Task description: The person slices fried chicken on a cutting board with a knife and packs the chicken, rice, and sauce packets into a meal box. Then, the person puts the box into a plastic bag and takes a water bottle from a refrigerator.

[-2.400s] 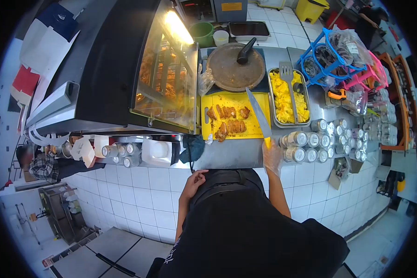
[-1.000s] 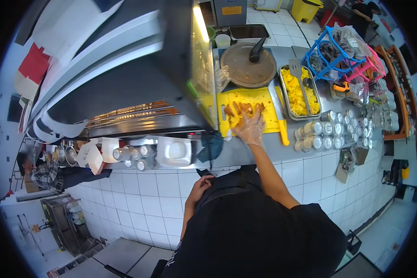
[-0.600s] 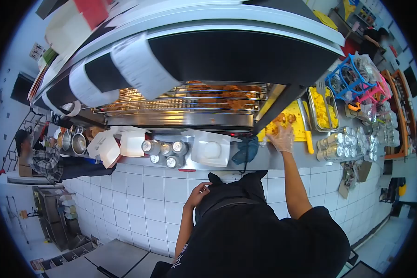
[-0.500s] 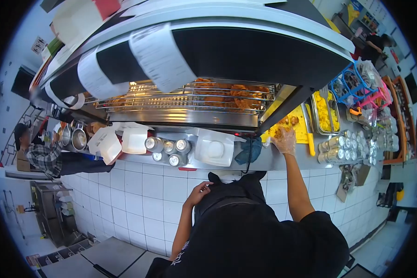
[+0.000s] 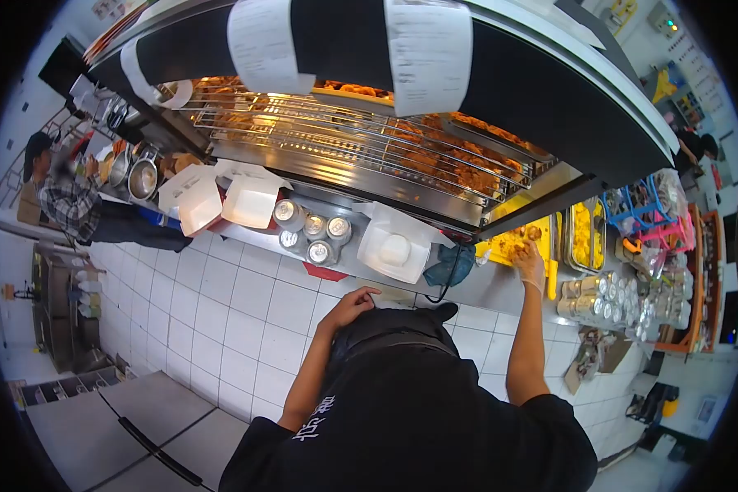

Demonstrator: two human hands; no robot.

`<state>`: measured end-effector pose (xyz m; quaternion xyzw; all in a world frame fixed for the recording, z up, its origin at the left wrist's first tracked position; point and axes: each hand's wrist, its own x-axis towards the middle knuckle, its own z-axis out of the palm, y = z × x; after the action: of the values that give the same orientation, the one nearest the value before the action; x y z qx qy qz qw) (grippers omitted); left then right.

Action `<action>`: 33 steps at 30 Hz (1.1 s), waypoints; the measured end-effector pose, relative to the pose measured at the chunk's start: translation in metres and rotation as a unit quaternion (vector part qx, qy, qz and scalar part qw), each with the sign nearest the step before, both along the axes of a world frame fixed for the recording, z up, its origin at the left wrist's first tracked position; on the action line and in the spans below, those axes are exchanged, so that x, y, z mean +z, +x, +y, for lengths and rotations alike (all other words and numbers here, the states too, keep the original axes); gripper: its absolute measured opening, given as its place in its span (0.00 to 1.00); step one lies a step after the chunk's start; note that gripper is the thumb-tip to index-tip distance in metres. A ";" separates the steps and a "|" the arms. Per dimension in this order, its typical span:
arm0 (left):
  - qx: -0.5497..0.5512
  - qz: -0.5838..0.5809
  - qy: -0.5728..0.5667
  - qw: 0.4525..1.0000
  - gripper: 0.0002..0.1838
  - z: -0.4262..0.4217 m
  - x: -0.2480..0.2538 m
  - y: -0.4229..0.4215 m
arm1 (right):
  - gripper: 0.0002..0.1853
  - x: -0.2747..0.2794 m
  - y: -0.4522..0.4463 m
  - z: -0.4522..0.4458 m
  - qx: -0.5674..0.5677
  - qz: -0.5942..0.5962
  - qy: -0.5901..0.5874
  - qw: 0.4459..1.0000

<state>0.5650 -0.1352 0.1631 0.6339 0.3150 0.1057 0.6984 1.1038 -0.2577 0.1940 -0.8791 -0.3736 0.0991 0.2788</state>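
Observation:
My right hand [image 5: 528,264], in a clear plastic glove, is at the cut fried meat [image 5: 532,234] on the yellow cutting board [image 5: 500,246]; its fingers point down at the pieces, and what they grip is too small to tell. A yellow knife handle [image 5: 552,280] shows just right of that hand. My left hand [image 5: 355,305] is bare and empty, its fingers loosely curled and apart, near my waist at the counter's front edge. A white open box with a round white item [image 5: 395,249] sits on the counter between my hands.
A heated display case [image 5: 336,139] with fried food on racks overhangs the counter. Left are open boxes [image 5: 251,202] and cans [image 5: 317,252]; right are a tray of yellow food [image 5: 582,238] and more cans [image 5: 590,299]. One person [image 5: 70,197] stands far left, another [image 5: 695,146] far right.
The knife was set down, and my right hand moved to the meat on the board. The view has swung left, showing more of the case and boxes. My left hand stays near my waist.

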 end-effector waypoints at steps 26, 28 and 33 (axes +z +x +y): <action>0.216 -0.075 -0.307 0.924 0.37 0.044 -0.007 0.008 | 0.22 0.037 -0.305 0.180 0.590 -0.173 0.083 0.784; 0.220 -0.073 -0.302 0.925 0.37 0.044 -0.007 0.010 | 0.19 0.031 -0.309 0.177 0.590 -0.197 0.073 0.780; 0.221 -0.069 -0.298 0.926 0.37 0.040 -0.005 0.013 | 0.11 0.005 -0.316 0.184 0.590 -0.186 -0.055 0.784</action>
<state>0.5783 -0.0954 0.1585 0.3014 0.4153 0.2024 0.8341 0.7876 -0.0740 0.1991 -0.5024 -0.8579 0.0992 0.0424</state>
